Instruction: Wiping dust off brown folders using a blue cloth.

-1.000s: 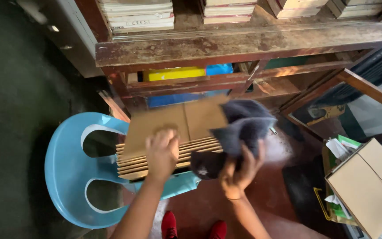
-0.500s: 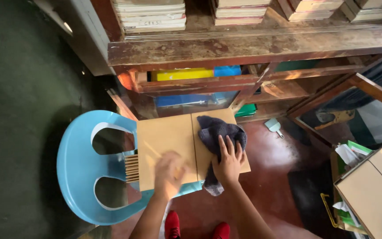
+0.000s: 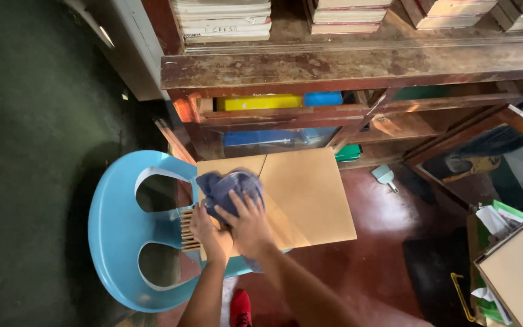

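A stack of tan flat folders (image 3: 301, 194) lies on the seat of a light blue plastic chair (image 3: 119, 242). My right hand (image 3: 246, 221) presses a dark blue-grey cloth (image 3: 228, 188) onto the left part of the top folder. My left hand (image 3: 207, 233) rests at the stack's near left edge, touching the folders beside the cloth. Both forearms reach in from the bottom of the head view.
A worn wooden cabinet (image 3: 358, 66) with yellow and blue items inside stands behind the chair, books stacked on top. A small dustpan (image 3: 384, 177) lies on the red floor. A cardboard box (image 3: 519, 275) with papers sits at the right. A red shoe (image 3: 240, 306) shows below.
My right hand has swept the cloth from the right side of the stack to its left part. My left hand stays at the stack's near left edge.
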